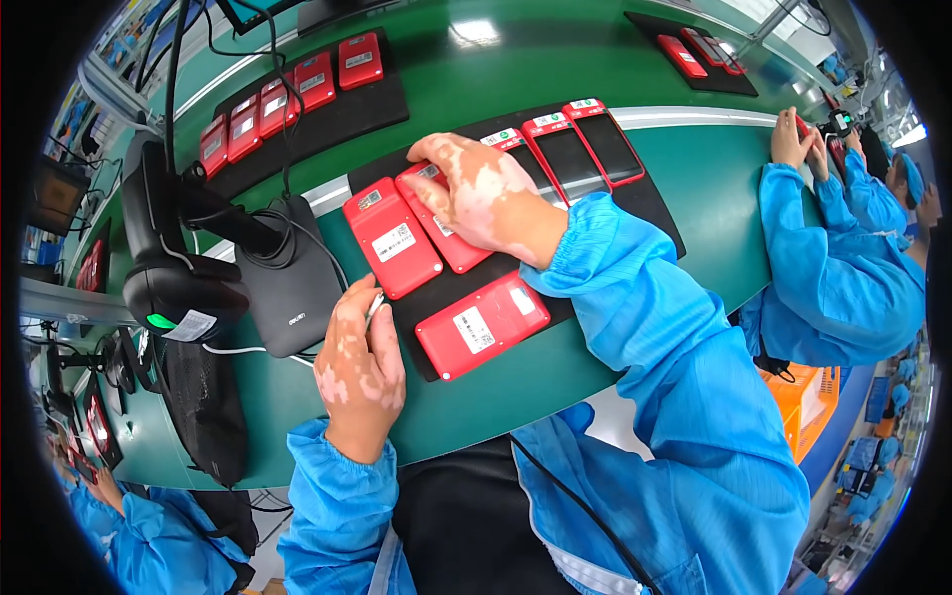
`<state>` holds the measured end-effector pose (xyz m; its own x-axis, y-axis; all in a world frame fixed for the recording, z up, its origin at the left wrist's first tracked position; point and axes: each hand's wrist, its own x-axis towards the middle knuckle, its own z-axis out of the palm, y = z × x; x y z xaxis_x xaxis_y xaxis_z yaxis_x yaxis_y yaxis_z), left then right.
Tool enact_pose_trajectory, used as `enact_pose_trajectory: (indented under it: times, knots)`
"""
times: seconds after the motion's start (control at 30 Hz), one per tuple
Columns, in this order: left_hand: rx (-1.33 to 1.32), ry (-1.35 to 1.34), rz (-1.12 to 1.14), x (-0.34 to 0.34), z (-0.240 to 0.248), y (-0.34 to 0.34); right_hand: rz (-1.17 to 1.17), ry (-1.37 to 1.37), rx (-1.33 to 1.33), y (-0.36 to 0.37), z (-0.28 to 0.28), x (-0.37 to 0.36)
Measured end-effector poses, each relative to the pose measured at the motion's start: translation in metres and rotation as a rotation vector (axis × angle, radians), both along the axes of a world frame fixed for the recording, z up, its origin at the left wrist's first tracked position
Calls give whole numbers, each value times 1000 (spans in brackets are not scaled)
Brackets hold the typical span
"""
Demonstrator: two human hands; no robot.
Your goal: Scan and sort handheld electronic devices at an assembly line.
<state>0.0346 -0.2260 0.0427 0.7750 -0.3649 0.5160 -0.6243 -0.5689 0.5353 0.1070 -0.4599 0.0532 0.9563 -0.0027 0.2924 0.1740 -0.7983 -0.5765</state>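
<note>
My right hand point(486, 193) reaches over the black mat point(654, 213) and is closed on the upper end of a red handheld device point(466, 253) lying back up. To its left, another red device point(392, 238) lies back up with a white label. A third red device point(483, 325) lies crosswise nearer me. Several more stand in the row to the right, screens up, like the black-screened device point(605, 144). My left hand point(362, 367) is at the mat's left edge, thumb and finger pinching a small pale thing point(375, 305) too small to name.
A black handheld-style scanner point(183, 288) on a stand and a black box point(293, 312) with coiled cable sit at left. Behind, another mat bears several red devices point(315, 81). A co-worker in blue sleeves point(823, 258) works at right, beside an orange crate point(805, 402).
</note>
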Motion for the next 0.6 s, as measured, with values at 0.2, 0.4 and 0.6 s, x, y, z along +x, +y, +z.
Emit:
enact_pose_trajectory:
  times: [0.2,0.4,0.6]
  knots:
    - [-16,33,36,-3,-4,7,-264,162,-556,-33,51,0]
    - [-20,297,-53,9,9,1,-239,295,-771,-33,48,-5]
    - [-28,95,-86,21,-7,0,-261,321,-537,-38,55,2]
